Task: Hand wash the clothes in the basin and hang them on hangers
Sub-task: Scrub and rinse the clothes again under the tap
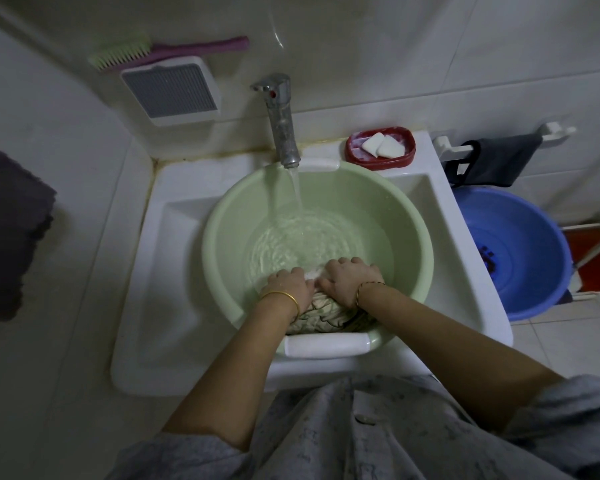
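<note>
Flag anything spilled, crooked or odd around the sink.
Nothing stands out. The green basin sits level in the white sink, the tap runs into it with no overflow visible, and both hands, left and right, press the patterned cloth at its near wall.

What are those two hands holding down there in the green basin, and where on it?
Both the left hand and the right hand grip a bunched, patterned garment at its upper, far end, at the near side of the green basin.
</note>
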Demonstrator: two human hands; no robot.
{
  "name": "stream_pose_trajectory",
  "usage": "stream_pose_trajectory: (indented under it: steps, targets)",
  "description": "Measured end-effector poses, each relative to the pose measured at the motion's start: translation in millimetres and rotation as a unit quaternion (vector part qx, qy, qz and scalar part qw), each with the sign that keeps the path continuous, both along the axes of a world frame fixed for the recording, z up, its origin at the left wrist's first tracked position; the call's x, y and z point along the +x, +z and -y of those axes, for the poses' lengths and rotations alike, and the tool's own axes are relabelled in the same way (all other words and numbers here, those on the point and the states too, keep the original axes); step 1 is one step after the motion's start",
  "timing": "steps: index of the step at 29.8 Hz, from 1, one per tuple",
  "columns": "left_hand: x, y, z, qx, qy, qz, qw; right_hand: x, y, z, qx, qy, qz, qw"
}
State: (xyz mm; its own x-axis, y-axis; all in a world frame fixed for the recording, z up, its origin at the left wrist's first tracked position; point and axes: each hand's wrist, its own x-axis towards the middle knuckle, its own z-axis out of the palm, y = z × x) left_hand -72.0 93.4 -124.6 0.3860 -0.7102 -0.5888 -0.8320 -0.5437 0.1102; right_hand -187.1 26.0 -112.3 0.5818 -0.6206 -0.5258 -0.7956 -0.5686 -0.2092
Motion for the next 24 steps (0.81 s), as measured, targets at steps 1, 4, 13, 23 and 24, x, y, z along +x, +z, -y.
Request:
stream_pose_trajectory:
  steps: [1, 4, 13, 23, 24]
  targets:
    - [0.1, -0.4, 0.1, -0.001, 0.001, 0.000, 1.000, 0.1, 0.0, 0.1, 0.001, 0.000, 0.000, 1.000]
    - [0.2, -1.6, -0.2, -0.001, 0.001, 0.000, 1.000, -0.1, 0.3, -0.2, -0.001, -0.001, 0.000, 1.000]
    - [-0.6, 1.2, 0.2, 0.000, 0.002, 0.000, 1.000, 0.0, 0.7, -0.2, 0.000, -0.001, -0.001, 1.000]
    - [0.5, -1.9, 0.8, 0.003, 0.000, 0.001, 1.000, -0.4, 1.2, -0.7, -0.002, 0.001, -0.001, 1.000]
    - [0.4, -1.8, 0.6, 0.004, 0.000, 0.002, 1.000, -0.2, 1.1, -0.6, -0.002, 0.001, -0.001, 1.000]
